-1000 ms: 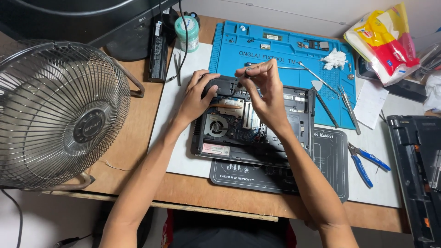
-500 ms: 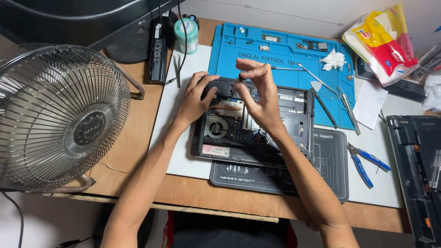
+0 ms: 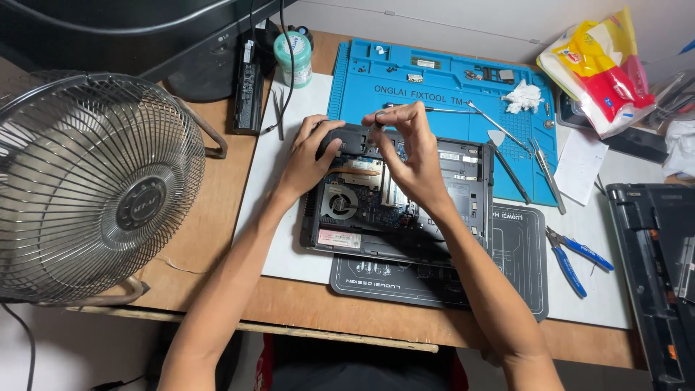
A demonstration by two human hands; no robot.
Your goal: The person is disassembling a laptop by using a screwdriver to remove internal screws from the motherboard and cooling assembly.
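The left hand (image 3: 310,161) presses flat, fingers open, steadying the opened laptop (image 3: 405,199); the right hand (image 3: 410,156) pinches a small part (image 3: 377,124) above it.

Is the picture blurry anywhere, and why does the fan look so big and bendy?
In the head view, most things look sharp: the opened laptop, the blue mat and both hands. The fan sits close to the camera at the picture's edge, so the wide lens stretches it. The light is soft and even, with a dim shadow under the right hand.
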